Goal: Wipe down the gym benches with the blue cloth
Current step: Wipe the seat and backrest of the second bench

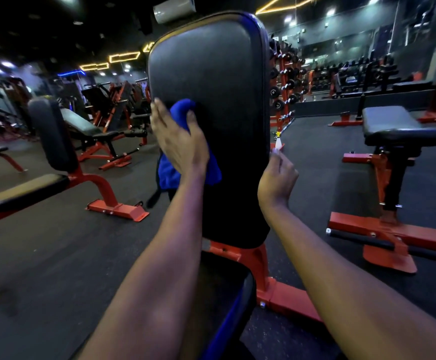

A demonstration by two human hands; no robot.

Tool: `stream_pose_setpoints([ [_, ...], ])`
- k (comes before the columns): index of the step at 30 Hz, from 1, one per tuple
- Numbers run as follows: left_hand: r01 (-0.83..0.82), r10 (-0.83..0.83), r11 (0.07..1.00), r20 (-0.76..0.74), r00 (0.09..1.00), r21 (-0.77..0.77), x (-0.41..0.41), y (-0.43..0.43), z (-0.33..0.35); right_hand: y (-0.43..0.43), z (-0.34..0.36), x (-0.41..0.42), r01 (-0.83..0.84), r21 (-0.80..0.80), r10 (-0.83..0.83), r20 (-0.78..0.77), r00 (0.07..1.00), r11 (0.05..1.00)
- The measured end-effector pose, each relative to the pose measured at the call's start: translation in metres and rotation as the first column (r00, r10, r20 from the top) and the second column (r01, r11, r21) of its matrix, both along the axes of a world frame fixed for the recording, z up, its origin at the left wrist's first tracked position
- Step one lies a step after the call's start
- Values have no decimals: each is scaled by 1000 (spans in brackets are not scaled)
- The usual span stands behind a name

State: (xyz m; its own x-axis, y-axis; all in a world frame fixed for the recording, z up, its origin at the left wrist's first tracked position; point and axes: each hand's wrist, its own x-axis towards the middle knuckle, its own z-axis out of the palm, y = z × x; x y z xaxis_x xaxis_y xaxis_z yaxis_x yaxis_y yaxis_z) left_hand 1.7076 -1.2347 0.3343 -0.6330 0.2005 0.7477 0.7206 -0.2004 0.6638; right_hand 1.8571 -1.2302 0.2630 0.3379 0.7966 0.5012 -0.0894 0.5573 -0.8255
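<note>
An upright black back pad of a red-framed gym bench stands right in front of me, with its seat pad below. My left hand presses the blue cloth flat against the pad's left side; cloth shows above and below the palm. My right hand grips the pad's right edge, fingers curled behind it and partly hidden.
A small spray bottle stands on the floor behind the pad. Another red bench is at the left, a flat bench at the right. A dumbbell rack lines the back. Dark rubber floor lies between them.
</note>
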Motion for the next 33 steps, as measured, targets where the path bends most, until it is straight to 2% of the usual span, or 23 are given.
stream_pose_setpoints([
  [3,-4,4,1000,-94,996,3,3,4,20,1,0,0,3,4,-3,7,1000,1000],
  [7,18,-16,1000,-197,980,9,13,-8,-34,1,0,-1,61,9,-62,31,998,998],
  [11,31,-48,994,-153,987,-107,41,-31,-109,-4,2,0,49,10,-49,27,998,999],
  [14,52,-72,986,-124,990,-156,50,-38,-127,-6,4,1,23,-12,-23,16,1000,1000],
  [17,51,-67,991,-128,990,-124,53,-31,-95,-4,3,1,4,-38,-4,3,1000,999],
  [24,44,-46,999,-361,932,-12,71,-7,36,1,1,0,-37,-57,33,-71,997,998],
  [27,39,-35,999,-426,904,1,79,-6,52,4,-2,-2,-70,-56,64,-96,993,996],
  [29,38,-38,999,-564,825,-10,79,-7,51,5,-3,-3,-73,-42,68,-102,992,996],
  [31,5,-37,999,-744,667,-45,80,-8,54,5,-2,-2,-76,-35,72,-118,990,996],
  [33,-45,-27,997,-857,514,-59,80,-7,65,6,-1,-1,-80,-41,75,-108,991,996],
])
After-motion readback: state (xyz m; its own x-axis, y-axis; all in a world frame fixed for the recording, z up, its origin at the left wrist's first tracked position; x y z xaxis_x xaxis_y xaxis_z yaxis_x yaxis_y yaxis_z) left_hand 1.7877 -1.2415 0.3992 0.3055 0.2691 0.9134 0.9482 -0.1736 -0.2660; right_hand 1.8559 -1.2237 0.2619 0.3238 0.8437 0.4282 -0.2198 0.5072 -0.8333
